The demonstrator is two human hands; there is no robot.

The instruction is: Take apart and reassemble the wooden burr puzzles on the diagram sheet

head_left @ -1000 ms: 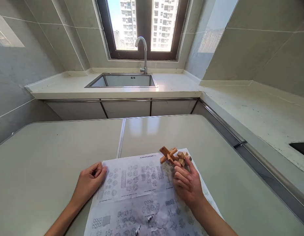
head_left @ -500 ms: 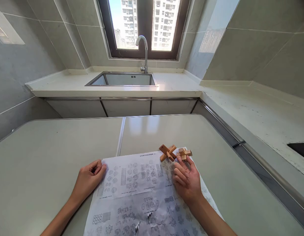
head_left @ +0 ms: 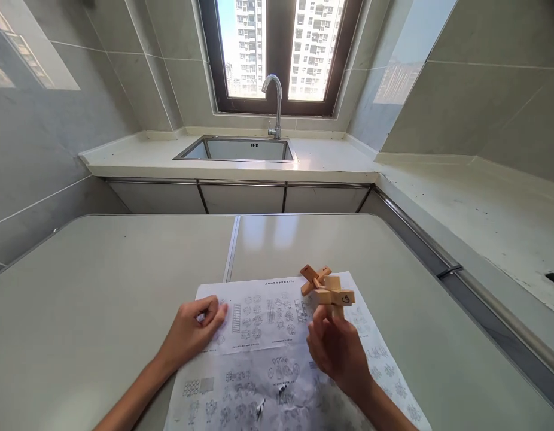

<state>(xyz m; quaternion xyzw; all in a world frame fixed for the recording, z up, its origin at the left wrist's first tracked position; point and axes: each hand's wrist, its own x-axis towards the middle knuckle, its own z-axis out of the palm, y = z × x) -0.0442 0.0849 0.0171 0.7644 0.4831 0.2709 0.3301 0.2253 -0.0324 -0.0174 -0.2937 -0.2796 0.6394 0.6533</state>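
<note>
My right hand (head_left: 337, 347) pinches the lower end of a light wooden burr puzzle (head_left: 333, 293), a cross of interlocked blocks with a dark mark on one end. It is raised above the paper. Partly behind it, a darker wooden burr puzzle (head_left: 309, 273) rests at the top edge of the printed sheet (head_left: 259, 353). The sheet is covered in small diagrams, creased and torn in places near its lower middle. My left hand (head_left: 198, 323) lies curled on the sheet's left edge, thumb against the bent fingers, with nothing seen in it.
The sheet lies on a pale table (head_left: 102, 287) with a seam running down it. Beyond are a white counter (head_left: 137, 161), a sink (head_left: 203, 149) and a tap (head_left: 277, 108) under a window. Another counter (head_left: 505, 221) runs along the right, with a metal rail (head_left: 483, 293) below its edge.
My right hand has taken hold of the light burr puzzle and lifted it from the sheet towards me. The left hand has slid slightly further onto the paper. The view has shifted a little.
</note>
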